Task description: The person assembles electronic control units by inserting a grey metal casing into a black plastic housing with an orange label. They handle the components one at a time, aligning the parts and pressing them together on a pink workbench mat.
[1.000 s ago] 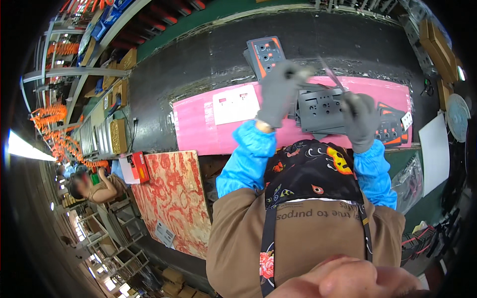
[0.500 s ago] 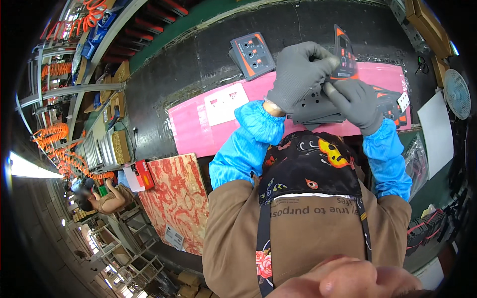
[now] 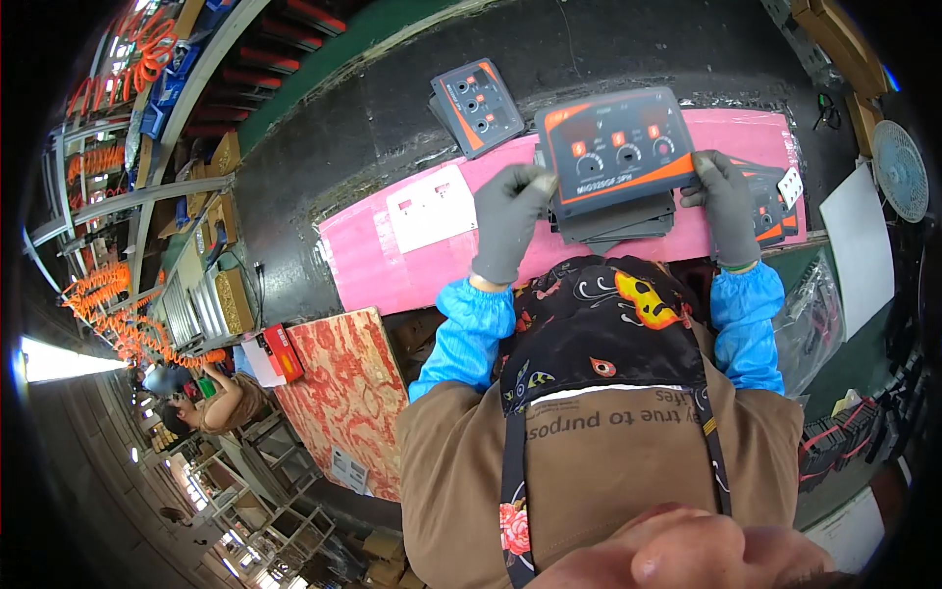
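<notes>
Factory floor is stretching away at the far left, with orange coiled hoses (image 3: 103, 299) hanging along shelving and another person (image 3: 211, 398) working at a distant station below them. Moving right, a dark bench (image 3: 324, 167) is carrying a pink sheet (image 3: 378, 265) with a white cut-out template (image 3: 429, 206) lying on it, and a small stack of grey-and-orange faceplates (image 3: 478, 106) is sitting just beyond the sheet's upper edge. Left hand (image 3: 510, 221), in a grey glove, is pinching the left edge of a dark control panel with orange trim (image 3: 616, 147), fingers closed on it; right hand (image 3: 728, 201), gloved the same, is gripping the panel's right edge. Panel is being held face up just above a stack of grey plates (image 3: 613, 221) on the pink sheet. More printed panels (image 3: 770, 206) are lying partly under the right hand, and a small fan (image 3: 901, 169) is standing at the far right. Risk as judged: the panel is being carried only by its edges, so a slipping glove could be dropping it askew onto the stack, scuffing the printed face or misaligning it. Hard to read: how many plates are lying beneath, whether the panel is touching the top one, and what is sitting in the dim bins at the lower right.
</notes>
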A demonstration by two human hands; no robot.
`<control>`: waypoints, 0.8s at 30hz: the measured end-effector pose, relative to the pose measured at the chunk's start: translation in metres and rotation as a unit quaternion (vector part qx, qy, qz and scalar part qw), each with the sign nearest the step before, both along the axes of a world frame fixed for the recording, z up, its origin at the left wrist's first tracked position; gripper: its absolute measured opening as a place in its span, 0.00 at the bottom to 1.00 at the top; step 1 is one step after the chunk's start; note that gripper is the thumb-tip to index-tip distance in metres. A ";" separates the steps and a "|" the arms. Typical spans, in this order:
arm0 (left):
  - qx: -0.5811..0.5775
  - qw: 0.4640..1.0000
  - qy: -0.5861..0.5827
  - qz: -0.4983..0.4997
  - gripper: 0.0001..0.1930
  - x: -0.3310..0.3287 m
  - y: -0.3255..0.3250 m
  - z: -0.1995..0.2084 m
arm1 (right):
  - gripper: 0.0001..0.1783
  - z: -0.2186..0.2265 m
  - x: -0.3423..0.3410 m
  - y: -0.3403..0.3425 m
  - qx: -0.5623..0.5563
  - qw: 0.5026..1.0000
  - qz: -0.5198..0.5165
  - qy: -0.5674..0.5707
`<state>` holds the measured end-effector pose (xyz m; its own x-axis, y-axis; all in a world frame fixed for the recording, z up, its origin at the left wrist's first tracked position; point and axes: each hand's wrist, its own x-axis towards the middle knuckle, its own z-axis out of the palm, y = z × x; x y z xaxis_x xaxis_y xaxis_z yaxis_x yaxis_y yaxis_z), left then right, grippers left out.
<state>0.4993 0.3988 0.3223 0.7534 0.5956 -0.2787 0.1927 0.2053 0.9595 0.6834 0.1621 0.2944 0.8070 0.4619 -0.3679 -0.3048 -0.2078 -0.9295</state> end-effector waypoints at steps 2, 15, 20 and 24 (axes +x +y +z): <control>0.022 0.999 0.041 0.002 0.11 -0.014 -0.001 -0.035 | 0.16 -0.012 -0.003 -0.009 -0.085 0.993 0.058 -0.065; 0.034 0.988 0.145 0.027 0.13 -0.035 -0.025 -0.129 | 0.15 -0.061 -0.013 -0.014 -0.251 0.906 0.164 -0.300; 0.006 0.985 0.167 0.039 0.15 -0.034 -0.028 -0.133 | 0.13 -0.064 -0.015 -0.015 -0.222 0.929 0.142 -0.260; 0.003 0.986 0.163 0.038 0.15 -0.033 -0.029 -0.129 | 0.15 -0.068 -0.015 -0.016 -0.224 0.950 0.134 -0.169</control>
